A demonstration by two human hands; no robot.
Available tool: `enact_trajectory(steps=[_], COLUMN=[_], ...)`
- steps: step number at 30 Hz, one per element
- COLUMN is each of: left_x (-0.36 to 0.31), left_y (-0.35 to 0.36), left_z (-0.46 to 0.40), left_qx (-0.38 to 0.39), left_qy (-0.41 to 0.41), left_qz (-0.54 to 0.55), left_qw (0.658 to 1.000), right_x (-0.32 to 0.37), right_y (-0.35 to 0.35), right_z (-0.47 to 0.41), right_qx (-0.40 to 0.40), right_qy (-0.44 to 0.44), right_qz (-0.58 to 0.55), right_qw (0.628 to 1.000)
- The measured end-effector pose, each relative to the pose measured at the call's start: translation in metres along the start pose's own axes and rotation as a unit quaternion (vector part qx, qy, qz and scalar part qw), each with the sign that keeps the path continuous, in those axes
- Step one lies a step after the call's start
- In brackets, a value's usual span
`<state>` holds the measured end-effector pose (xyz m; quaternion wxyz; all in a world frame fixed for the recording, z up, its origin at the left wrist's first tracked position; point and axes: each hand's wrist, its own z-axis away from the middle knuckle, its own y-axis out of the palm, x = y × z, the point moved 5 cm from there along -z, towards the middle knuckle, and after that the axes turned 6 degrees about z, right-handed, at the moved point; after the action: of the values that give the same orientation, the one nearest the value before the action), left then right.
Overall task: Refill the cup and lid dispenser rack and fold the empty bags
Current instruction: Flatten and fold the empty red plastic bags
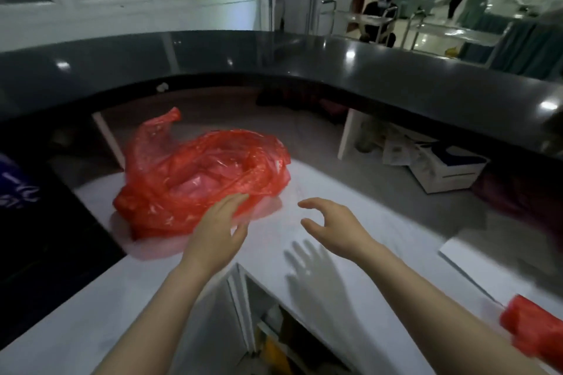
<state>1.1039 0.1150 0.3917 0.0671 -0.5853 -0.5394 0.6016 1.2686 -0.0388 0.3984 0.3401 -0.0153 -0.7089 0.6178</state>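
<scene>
at the near right edge a folded red bag (531,327) lies on the white tabletop (350,192). just beyond, the right hand (330,224) hovers with fingers spread and loosely curved, holding nothing. the left hand (217,230) reaches out flat, fingertips at the near edge of the crumpled red bag (198,179) (contact is blurred), which sits further back on the tabletop, below the dark raised counter (304,64).

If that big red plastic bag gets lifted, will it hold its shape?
Probably not: the red bag is thin, crumpled film, so it should sag and flop. It looks light, likely sliding easily on the white counter. The left hand touches its edge.
</scene>
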Motion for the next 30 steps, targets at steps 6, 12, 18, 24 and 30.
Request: enact_trajectory(steps=[6, 12, 18, 24, 30], left_x=[0.056, 0.073, 0.091, 0.082, 0.053], left_y=[-0.058, -0.06, -0.046, -0.054, -0.056], left_z=[0.012, 0.026, 0.037, 0.038, 0.037], left_qx=[-0.077, -0.001, 0.066, -0.078, -0.178], left_qy=[-0.054, -0.051, -0.084, -0.116, -0.117], left_qz=[0.03, -0.06, -0.18, -0.074, -0.002], left_qw=[0.995, 0.997, 0.978, 0.987, 0.977], right_x=[0.071, 0.091, 0.066, 0.062, 0.063], right_y=[0.043, 0.095, 0.079, 0.018, -0.002], right_z=[-0.066, -0.121, -0.113, -0.115, -0.108], right_qx=[-0.025, 0.04, -0.004, -0.067, -0.051], right_qy=[-0.107, -0.076, 0.001, 0.046, 0.108], right_qz=[0.076, 0.289, 0.228, 0.012, -0.21], right_qw=[0.991, 0.953, 0.974, 0.997, 0.97])
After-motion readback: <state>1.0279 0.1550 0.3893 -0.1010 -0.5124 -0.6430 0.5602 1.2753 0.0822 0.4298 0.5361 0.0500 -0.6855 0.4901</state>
